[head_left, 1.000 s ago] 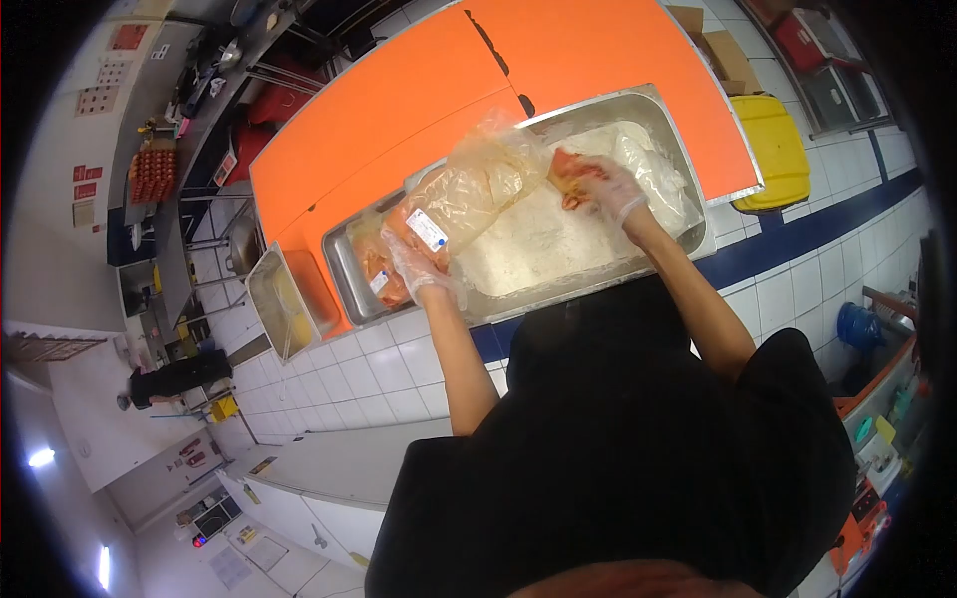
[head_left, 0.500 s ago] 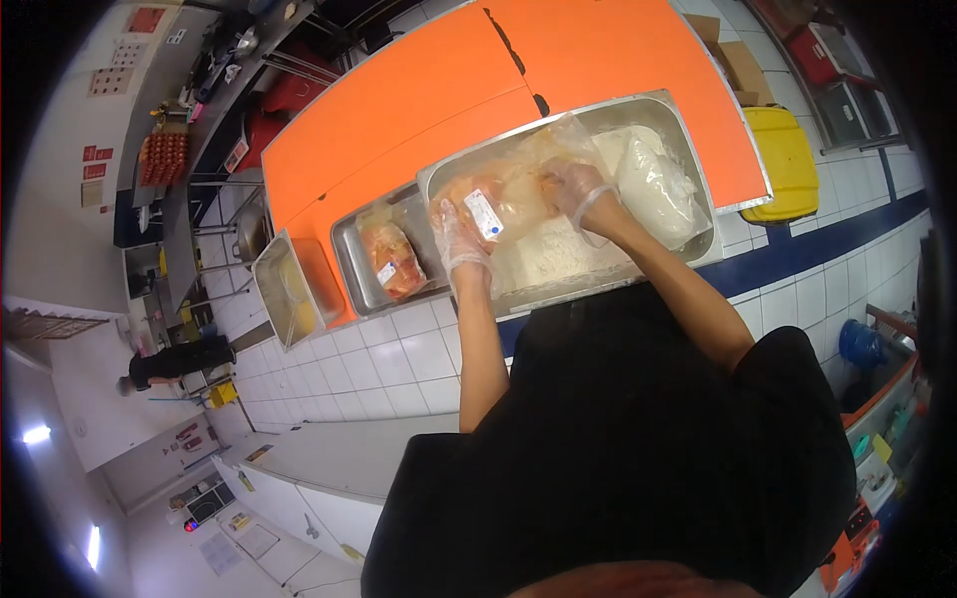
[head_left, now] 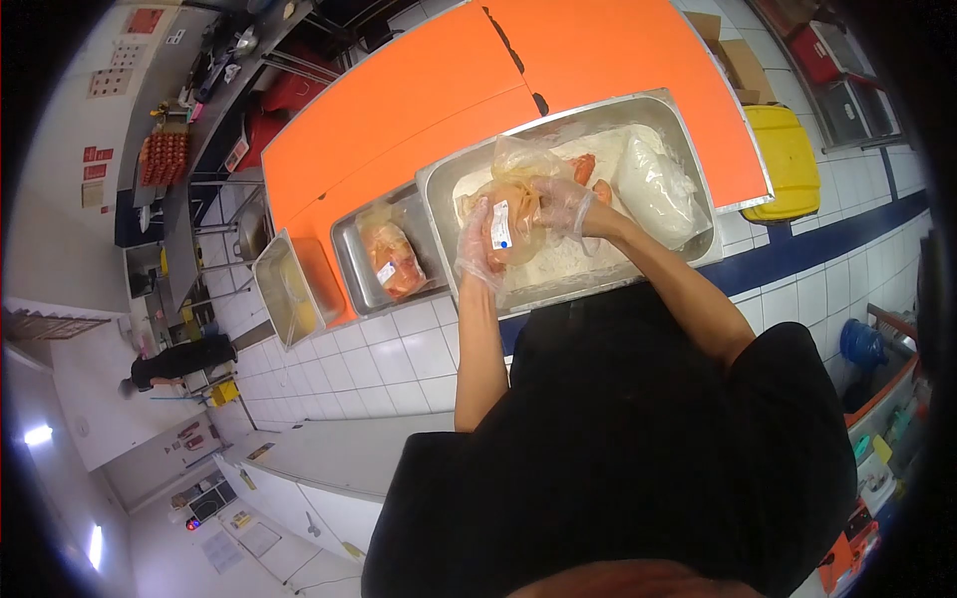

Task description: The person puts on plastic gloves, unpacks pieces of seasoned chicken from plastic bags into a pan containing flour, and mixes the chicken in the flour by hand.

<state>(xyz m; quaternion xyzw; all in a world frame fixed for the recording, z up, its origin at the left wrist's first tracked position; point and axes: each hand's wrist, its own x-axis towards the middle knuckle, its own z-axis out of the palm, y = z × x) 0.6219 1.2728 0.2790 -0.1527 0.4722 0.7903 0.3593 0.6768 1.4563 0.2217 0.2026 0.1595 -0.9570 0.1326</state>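
A clear plastic bag of raw meat [head_left: 513, 221] with a white label is held over a large metal pan [head_left: 558, 301] of white flour [head_left: 543, 261]. My left hand [head_left: 479, 254], in a clear plastic glove, grips the bag's left side. My right hand [head_left: 563, 206], also gloved, is closed on the bag's right part near its loose upper end. Reddish meat pieces [head_left: 582, 167] lie on the flour just beyond my right hand. A clear bag of flour [head_left: 656, 194] rests at the pan's right end.
Left of the pan, a smaller metal tray [head_left: 351, 261] holds another labelled bag of meat [head_left: 392, 261]. Farther left stands a container [head_left: 289, 289] with yellowish contents. The pans sit in an orange counter [head_left: 419, 110]. A yellow bin [head_left: 783, 164] stands at the right; a person [head_left: 184, 362] is far left.
The bag has been gathered up and bunched between my hands, its opening end lifted. Reddish meat pieces now show on the flour at the right. My right hand has moved slightly left.
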